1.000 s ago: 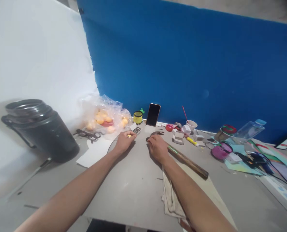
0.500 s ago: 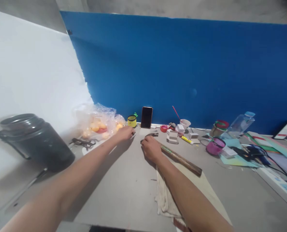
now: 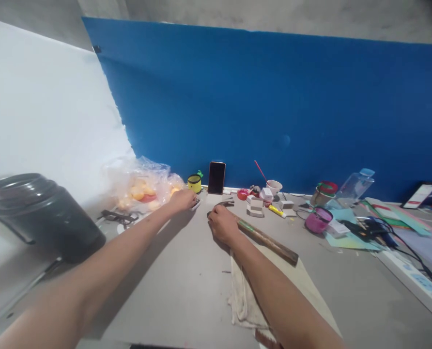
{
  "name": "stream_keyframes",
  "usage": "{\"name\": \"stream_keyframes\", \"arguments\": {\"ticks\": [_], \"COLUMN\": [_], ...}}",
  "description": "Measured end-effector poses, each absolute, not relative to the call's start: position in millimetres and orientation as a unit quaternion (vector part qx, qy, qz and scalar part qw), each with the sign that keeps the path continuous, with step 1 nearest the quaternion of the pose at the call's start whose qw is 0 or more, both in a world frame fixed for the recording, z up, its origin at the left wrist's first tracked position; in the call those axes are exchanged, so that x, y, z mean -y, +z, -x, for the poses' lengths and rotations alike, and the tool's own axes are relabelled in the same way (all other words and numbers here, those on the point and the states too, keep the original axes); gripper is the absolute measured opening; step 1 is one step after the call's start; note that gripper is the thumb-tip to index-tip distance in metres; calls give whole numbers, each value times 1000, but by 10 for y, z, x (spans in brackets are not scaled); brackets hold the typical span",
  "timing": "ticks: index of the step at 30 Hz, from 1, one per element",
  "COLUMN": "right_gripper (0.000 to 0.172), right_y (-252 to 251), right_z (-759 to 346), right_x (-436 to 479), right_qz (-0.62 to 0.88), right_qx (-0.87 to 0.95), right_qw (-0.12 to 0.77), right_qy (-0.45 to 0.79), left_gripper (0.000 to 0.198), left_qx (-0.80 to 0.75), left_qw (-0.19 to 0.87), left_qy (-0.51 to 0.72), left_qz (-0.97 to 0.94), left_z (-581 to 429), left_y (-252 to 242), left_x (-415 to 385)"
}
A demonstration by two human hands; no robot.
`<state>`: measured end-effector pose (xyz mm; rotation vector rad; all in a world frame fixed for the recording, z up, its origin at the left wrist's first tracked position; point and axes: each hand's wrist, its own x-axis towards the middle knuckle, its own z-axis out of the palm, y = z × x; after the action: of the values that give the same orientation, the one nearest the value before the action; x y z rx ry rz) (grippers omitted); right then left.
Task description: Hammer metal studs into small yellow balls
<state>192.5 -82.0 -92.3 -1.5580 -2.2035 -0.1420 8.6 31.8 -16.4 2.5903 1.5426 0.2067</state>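
- Nearest to us, at about 6 o'clock, a pale cloth (image 3: 242, 295) lies crumpled on the grey table (image 3: 187, 286), and our right forearm passes over it.
- Our right hand (image 3: 221, 224) rests palm down on the hammer (image 3: 265, 238), fingers curled over the handle close to the head; the grip is closed on the hammer.
- The hammer lies flat on the table: its wooden handle runs away from the hand toward 4 o'clock, and its dark metal head pokes out past the fingers toward 12 o'clock.
- At 10 o'clock of the right hand, our left hand (image 3: 181, 199) reaches across the table and covers a small keypad device (image 3: 195, 204), of which only an end shows by the fingertips; we cannot tell whether the fingers grip it or only press on it.
- Well off at 9 o'clock, a dark plastic jar (image 3: 43, 215) lies tilted on its side.
- Just beyond the left hand, at 11 o'clock, a clear plastic bag (image 3: 143, 182) holds orange pieces.
- At 12 o'clock a phone (image 3: 216, 177) stands upright against the blue board (image 3: 274, 106), with a small yellow cup (image 3: 194, 183) just beside it.
- Toward 2 o'clock sit white blocks (image 3: 255, 206), a pink bowl (image 3: 317, 220) and a tipped clear bottle (image 3: 354, 184).
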Motion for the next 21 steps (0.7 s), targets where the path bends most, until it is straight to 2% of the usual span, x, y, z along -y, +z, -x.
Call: {"name": "stream_keyframes", "arguments": {"ticks": [12, 17, 21], "right_gripper": [17, 17, 18], "right_y": [-853, -819, -816], "right_z": [-1931, -1923, -1922], "right_x": [854, 870, 865], "right_qz": [573, 573, 576], "right_qx": [794, 795, 792], "right_qw": [201, 199, 200], "right_qy": [-30, -22, -17], "left_gripper": [23, 11, 10], "left_qx": [-504, -512, -518], "left_qw": [91, 138, 182], "left_qy": [111, 146, 182], "left_qz": [-851, -835, -816], "left_z": [-12, 5, 19], "left_y": [-162, -176, -182], "left_x": [-405, -435, -459]}}
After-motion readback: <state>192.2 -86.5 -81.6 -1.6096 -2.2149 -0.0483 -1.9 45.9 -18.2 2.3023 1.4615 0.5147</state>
